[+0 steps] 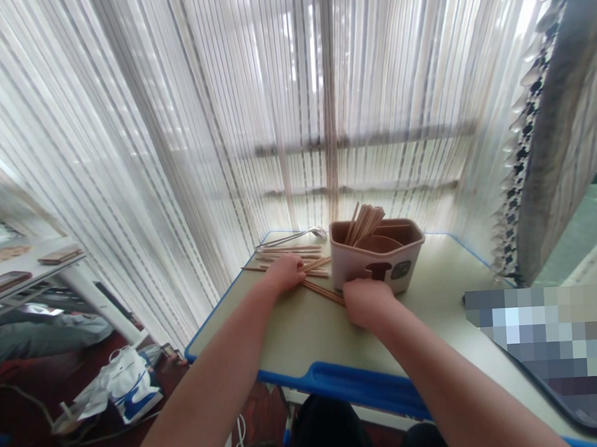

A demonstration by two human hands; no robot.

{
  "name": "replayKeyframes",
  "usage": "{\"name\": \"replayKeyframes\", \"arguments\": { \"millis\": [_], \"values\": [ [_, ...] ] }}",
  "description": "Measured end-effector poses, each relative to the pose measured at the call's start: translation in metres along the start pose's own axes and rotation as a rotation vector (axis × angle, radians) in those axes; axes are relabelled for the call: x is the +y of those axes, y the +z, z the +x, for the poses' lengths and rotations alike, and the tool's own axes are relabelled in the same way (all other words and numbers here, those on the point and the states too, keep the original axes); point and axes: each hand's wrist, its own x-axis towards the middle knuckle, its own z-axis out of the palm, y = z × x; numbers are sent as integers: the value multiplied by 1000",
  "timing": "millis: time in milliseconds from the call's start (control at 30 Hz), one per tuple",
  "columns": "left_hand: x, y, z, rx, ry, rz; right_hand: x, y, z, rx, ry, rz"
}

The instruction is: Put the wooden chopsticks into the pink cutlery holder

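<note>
Wooden chopsticks point(292, 250) lie in loose rows on the small table, left of a white and brown utensil holder point(341, 264). My left hand point(286, 272) is at the front of the rows, its fingers closed on a few chopsticks point(317, 265) that point to the right. In front of the holder, my right hand point(366, 301) is closed around the right ends of a pair of chopsticks point(325, 292); their left ends reach toward my left hand. More chopsticks point(367, 221) stand bundled in the holder. Some fingertips of both hands are hidden.
Behind the chopsticks lies a metal ladle point(319, 232). The table point(304, 336) has a blue edge, with a sheer curtain point(223, 121) beyond it. A blurred-out dark-edged device point(550, 350) sits at the right. White bags point(129, 382) rest on the floor at left.
</note>
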Motion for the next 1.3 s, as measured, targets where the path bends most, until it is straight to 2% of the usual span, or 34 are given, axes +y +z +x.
{"name": "replayKeyframes", "arguments": {
  "millis": [167,500,633,700,800,967,1133,1300],
  "values": [
    [-2,-6,-1,-4,-20,-59,-1,-1,-1,0,20,-21],
    [-3,-17,-4,-87,-26,-103,0,3,3,4,19,-16],
    [-3,-27,-7,-56,-21,-218,2,-2,0,10,-32,-9],
    [-3,-34,-9,-56,-14,-303,4,-6,1,56,-71,31],
    [0,-44,-14,-62,-22,-440,6,-11,4,211,-122,182],
    [7,-56,-21,-91,-38,-739,4,-14,7,480,-158,562],
    [12,-62,-26,-191,23,-1029,-1,-9,8,542,-202,885],
    [23,-60,-27,-298,142,-1174,-4,-9,8,562,-288,1234]
  ]
}}
